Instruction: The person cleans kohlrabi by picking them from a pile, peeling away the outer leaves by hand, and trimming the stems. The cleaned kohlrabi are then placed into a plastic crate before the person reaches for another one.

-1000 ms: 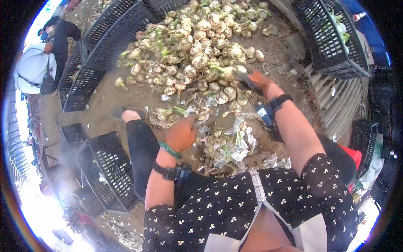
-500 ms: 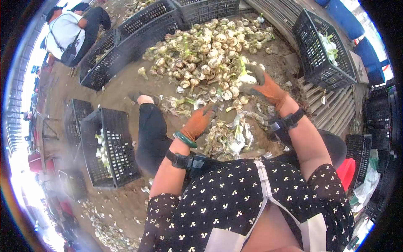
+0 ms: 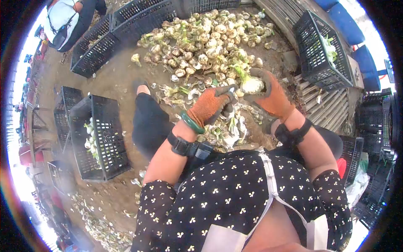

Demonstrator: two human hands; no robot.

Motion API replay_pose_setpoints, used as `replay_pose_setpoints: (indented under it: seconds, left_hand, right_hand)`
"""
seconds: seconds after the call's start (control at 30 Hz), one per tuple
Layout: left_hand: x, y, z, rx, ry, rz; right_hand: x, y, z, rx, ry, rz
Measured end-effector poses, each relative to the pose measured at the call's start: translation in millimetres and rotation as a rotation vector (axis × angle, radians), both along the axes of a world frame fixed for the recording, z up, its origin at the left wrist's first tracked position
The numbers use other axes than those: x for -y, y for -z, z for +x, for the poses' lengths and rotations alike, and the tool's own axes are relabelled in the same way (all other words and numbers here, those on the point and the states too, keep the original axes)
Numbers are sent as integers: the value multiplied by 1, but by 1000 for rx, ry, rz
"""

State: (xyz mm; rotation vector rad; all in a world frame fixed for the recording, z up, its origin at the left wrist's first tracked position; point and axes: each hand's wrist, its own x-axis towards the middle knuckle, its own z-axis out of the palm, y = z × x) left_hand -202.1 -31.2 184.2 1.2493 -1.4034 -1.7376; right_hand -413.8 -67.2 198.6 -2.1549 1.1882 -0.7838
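Right hand (image 3: 270,98) has drawn back from the heap (image 3: 210,40), clasping a white bulb (image 3: 252,85) with green stalk; left hand (image 3: 211,105) has risen to meet it, gloved fingers half-curled just beside the bulb, over the trimmings (image 3: 228,132) on the ground

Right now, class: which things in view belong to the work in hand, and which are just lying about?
In hand:
right hand gripping a bulb
left hand beside it
pile of bulbs

Lying about:
peelings
crate of bulbs
far crate
another person
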Motion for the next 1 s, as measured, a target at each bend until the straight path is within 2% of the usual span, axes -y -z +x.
replay_pose_setpoints:
  seconds: [0.07, 0.13, 0.17, 0.2, 0.23, 0.3, 0.33, 0.43, 0.5, 0.57, 0.6, 0.67, 0.7, 0.73, 0.77, 0.83, 0.9, 0.93, 0.97, 1.0]
  left_hand:
    - [3, -2, -6, -55, -128, 87]
    - [3, 4, -6, -24, -76, 50]
    - [7, 5, -8, 11, -33, 16]
    - [10, 11, -12, 33, -43, -180]
    - [13, 15, -14, 34, -42, -170]
    - [17, 15, -21, 143, -48, 31]
    - [11, 31, -21, 72, -104, 29]
    - [16, 42, -31, 123, -166, -72]
    - [18, 49, -34, 126, -180, 11]
    - [13, 62, -32, -25, -252, 116]
    - [12, 59, -32, -35, -251, 70]
    - [11, 53, -26, -34, -211, 91]
    - [12, 46, -23, -40, -176, 105]
    - [14, 35, -19, 107, -112, 102]
    - [15, 32, -17, 109, -113, 98]
    - [13, 31, -14, 113, -81, 114]
    - [15, 45, -10, 146, -64, 50]
    - [14, 50, -12, 89, -147, -63]
    - [14, 56, -12, 34, -229, -178]
    - [17, 56, -11, 18, -215, -266]
  right_hand:
    - [1, 3, 2, -48, -50, -19]
    - [-9, 13, 7, -138, -79, -87]
    - [-8, 15, 6, -137, -77, -72]
    - [-6, 18, 4, -160, -80, -73]
    - [-5, 19, 4, -184, -84, -78]
    - [-5, 20, 6, -131, -105, -97]
    - [-15, 32, 11, -157, -53, -137]
    - [-13, 29, 9, -206, -1, -132]
    - [-14, 26, 9, -238, 24, -114]
    - [-20, 30, 12, -293, 6, -171]
    - [-18, 32, 9, -291, 11, -169]
    - [-15, 40, 4, -30, 22, 110]
    - [-12, 45, 1, -23, 27, 110]
    - [-8, 49, -2, 156, -34, 366]
    - [-4, 51, -4, 334, -99, 622]
    - [-3, 50, -6, 234, -142, 523]
    - [0, 62, -6, 118, -145, 318]
    - [-1, 62, -4, 122, -148, 322]
    - [-1, 60, -3, 253, -206, 384]
    - [-2, 56, 0, 384, -263, 445]
